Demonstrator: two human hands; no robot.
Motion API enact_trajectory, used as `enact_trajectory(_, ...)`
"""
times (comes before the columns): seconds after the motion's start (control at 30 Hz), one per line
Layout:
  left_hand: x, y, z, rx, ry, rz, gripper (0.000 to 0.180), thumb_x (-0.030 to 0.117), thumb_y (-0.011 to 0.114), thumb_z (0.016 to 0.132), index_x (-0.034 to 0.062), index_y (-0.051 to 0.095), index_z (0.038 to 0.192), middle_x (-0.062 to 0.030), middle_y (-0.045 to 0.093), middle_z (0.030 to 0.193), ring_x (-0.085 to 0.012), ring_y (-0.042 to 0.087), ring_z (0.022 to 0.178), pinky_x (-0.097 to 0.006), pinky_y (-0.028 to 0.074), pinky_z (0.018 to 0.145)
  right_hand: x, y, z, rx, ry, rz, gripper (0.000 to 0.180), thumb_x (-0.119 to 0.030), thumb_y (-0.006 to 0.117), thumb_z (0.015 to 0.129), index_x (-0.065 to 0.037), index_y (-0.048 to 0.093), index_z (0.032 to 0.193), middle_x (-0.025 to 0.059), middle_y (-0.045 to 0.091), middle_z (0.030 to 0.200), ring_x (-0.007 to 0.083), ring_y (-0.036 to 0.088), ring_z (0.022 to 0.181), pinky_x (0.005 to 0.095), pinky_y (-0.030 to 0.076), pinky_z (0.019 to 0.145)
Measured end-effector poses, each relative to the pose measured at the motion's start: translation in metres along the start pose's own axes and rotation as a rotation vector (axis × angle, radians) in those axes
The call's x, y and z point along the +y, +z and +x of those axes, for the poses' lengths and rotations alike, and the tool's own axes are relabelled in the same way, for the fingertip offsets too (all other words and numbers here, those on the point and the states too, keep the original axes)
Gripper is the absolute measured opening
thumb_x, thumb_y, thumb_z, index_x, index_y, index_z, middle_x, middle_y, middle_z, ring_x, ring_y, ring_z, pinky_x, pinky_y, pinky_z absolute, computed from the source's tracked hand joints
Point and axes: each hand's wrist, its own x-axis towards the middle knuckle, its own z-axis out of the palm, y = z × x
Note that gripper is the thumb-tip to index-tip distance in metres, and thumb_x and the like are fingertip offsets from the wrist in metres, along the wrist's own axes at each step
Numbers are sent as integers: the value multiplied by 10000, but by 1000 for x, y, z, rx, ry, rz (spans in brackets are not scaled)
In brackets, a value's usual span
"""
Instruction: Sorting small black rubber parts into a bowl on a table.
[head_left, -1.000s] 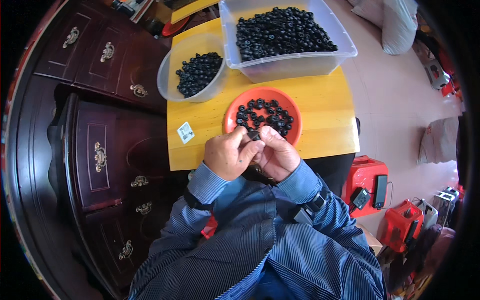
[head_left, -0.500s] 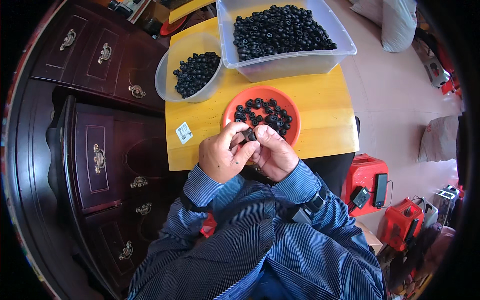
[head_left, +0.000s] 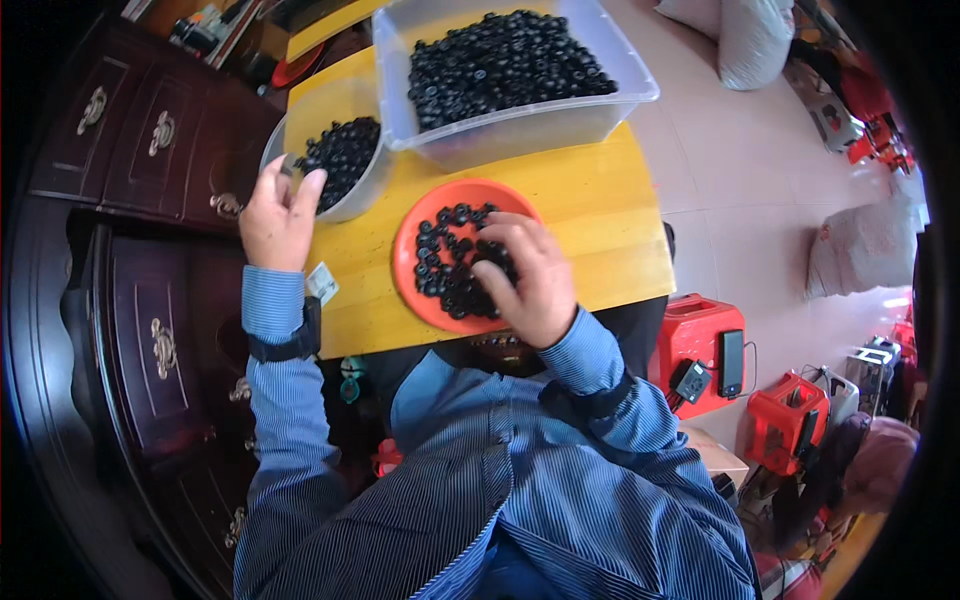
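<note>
Small black ring-like parts (head_left: 440,245), with holes through them, lie in a round orange dish (head_left: 406,268) on the yellow table. My right hand (head_left: 535,280) is over the dish's right side, thumb and fingers apart and curved around several parts without a visible grip. To the left, my left hand (head_left: 277,225) is raised at the near rim of a round translucent tub (head_left: 372,185). Its thumb and forefinger are spread; a small dark patch shows by the fingertips, too unclear to name. More black parts (head_left: 345,150) lie in that tub.
A large clear plastic bin (head_left: 520,125) with a heap of black parts stands at the table's back. Dark wooden drawers (head_left: 150,330) line the left. A small white label (head_left: 322,283) is on the yellow table (head_left: 600,220). Red stools (head_left: 690,335) and sacks (head_left: 860,250) are at right.
My hands were together over the dish with a small black part between their fingers. They have separated: the left moved left to the tub, the right dropped over the dish. The view has shifted.
</note>
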Motion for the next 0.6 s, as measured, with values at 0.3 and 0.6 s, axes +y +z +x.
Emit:
enact_trajectory(0.3, -11, 36, -93, -282, -78, 28, 318, 213, 729, 870, -25, 625, 1055, -3, 456, 616, -81, 416, 558, -284, 369, 514, 19, 33, 5, -263, 11, -329, 682, -398, 729, 805, -40, 508, 1341, 285, 370, 1464, 440, 349, 1374, 522, 326, 1114)
enact_trajectory(0.6, -34, 68, -123, -416, -275, -159, 258, 199, 679, 900, -11, 541, 843, -40, 444, 593, -138, 441, 541, -327, 392, 528, 14, 43, 23, -344, 111, -436, 684, -416, 700, 838, -31, 492, 1364, 229, 454, 1380, 392, 431, 1295, 477, 377, 1067)
